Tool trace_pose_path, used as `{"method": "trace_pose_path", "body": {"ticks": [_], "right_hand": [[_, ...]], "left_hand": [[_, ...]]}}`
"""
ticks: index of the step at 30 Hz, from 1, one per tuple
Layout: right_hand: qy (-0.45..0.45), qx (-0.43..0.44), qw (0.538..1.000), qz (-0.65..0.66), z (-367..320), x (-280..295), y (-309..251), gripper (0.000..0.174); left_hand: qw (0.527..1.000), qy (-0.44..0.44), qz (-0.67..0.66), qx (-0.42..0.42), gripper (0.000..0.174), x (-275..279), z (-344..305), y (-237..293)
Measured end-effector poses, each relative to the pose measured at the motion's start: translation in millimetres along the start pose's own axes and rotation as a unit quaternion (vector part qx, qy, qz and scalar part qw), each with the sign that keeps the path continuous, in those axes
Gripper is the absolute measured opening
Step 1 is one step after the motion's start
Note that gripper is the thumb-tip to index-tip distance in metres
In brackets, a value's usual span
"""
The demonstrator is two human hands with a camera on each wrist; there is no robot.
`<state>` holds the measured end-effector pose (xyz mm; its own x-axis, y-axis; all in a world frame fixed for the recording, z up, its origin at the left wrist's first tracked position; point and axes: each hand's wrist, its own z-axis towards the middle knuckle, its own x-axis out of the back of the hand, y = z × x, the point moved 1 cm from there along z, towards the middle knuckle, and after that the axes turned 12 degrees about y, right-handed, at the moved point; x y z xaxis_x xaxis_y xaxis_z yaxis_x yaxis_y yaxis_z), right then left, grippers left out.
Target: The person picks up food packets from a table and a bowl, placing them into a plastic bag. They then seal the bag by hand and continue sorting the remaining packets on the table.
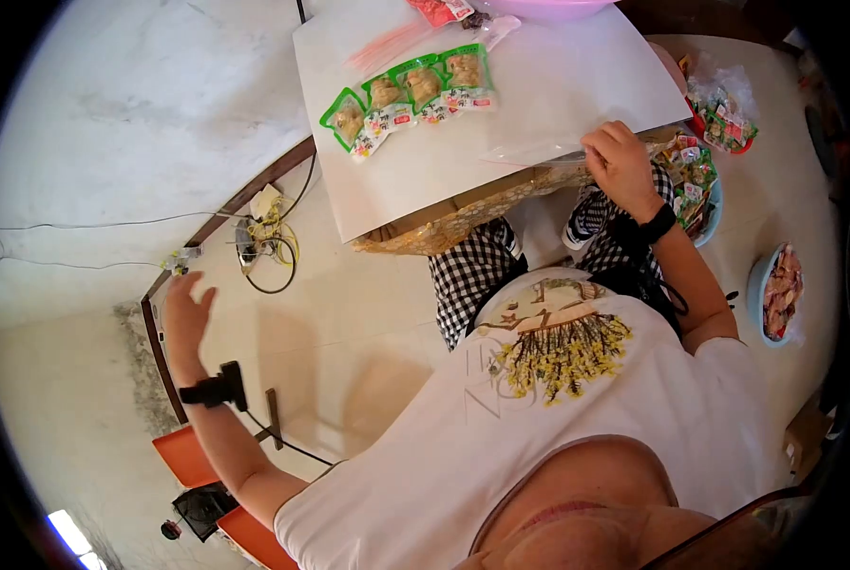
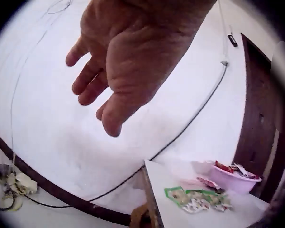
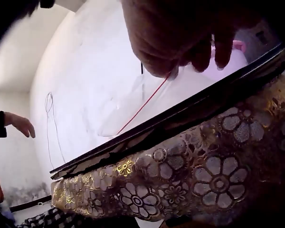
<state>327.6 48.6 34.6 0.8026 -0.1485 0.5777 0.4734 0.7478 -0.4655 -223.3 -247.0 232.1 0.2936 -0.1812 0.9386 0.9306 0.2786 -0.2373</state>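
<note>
My right hand [image 1: 622, 169] pinches a clear plastic bag [image 3: 133, 107] with a red line along it, at the near edge of the white table [image 1: 539, 95]. The bag lies low over that edge in the head view. Out to the left, well away from the table, my left hand [image 1: 186, 318] hangs in the air with its fingers extended and nothing in it. Several green-edged snack packets [image 1: 423, 84] lie overlapping in a row on the table. Beyond them are flat clear bags with pink lines [image 1: 391, 46] and a red packet [image 1: 441, 9].
A pink basin [image 2: 235, 180] stands at the table's far end. Beside the table on the right are blue basins [image 1: 716, 214] of packets and a red-rimmed container [image 1: 750, 145]. Cables [image 1: 275, 233] lie by the wall; an orange seat [image 1: 185, 458] is at lower left.
</note>
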Motion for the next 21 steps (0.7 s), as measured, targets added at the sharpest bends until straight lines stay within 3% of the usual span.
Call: {"method": "trace_pose_path", "body": {"ticks": [2, 4, 8, 9, 10, 11, 12, 14, 16, 21], "right_hand": [[0.001, -0.004, 1.0, -0.001, 0, 0, -4, 0.013], [0.001, -0.013, 1.0, 0.0, 2, -2, -9, 0.013], [0.005, -0.003, 1.0, 0.002, 0, -8, -17, 0.012], [0.004, -0.008, 1.0, -0.003, -1, -9, -19, 0.011], [0.003, -0.013, 1.0, -0.008, -2, -10, -21, 0.009], [0.001, -0.015, 1.0, -0.012, -2, -11, -23, 0.009], [-0.002, -0.017, 1.0, -0.014, -3, -11, -26, 0.009], [-0.007, -0.016, 1.0, -0.018, -3, -11, -28, 0.009], [-0.01, -0.01, 1.0, -0.02, -3, -11, -30, 0.008], [-0.002, -0.012, 1.0, -0.028, -6, -9, -25, 0.008]], "left_hand": [[0.995, -0.028, 0.055, 0.084, 0.032, 22, 31, -9], [0.997, 0.044, 0.061, 0.007, 0.031, 0, 65, -35], [0.978, 0.142, -0.141, -0.055, 0.032, -83, 147, 36], [0.979, 0.136, -0.144, -0.051, 0.035, -113, 159, 63], [0.978, 0.112, -0.173, 0.009, 0.039, -132, 166, 101], [0.983, 0.061, -0.169, 0.025, 0.046, -152, 174, 131], [0.984, -0.044, -0.148, 0.083, 0.057, -161, 183, 159], [0.972, -0.133, -0.132, 0.143, 0.075, -176, 187, 196], [0.974, -0.05, -0.158, 0.156, 0.074, -170, 172, 223], [0.953, -0.078, -0.186, 0.228, 0.064, -183, 178, 219]]}}
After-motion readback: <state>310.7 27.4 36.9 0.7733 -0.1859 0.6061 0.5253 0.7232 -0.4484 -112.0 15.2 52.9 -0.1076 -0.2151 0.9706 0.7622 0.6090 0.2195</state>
